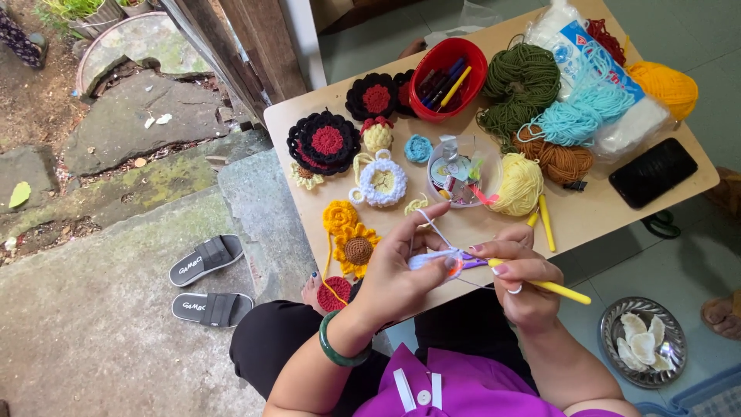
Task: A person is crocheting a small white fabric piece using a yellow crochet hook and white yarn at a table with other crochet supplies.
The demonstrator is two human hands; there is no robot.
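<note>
Head view: at the near edge of the pale wooden table (617,220), the left hand (401,270) pinches a small white crocheted piece (436,257), fingers closed on it. The right hand (525,282) is curled around a yellow-handled crochet hook (552,287). At 12 o'clock sit fuzzy yarn skeins (525,77) and a glossy red oval tub (448,77); at 10 o'clock, round black-and-red crocheted flowers (324,143).
</note>
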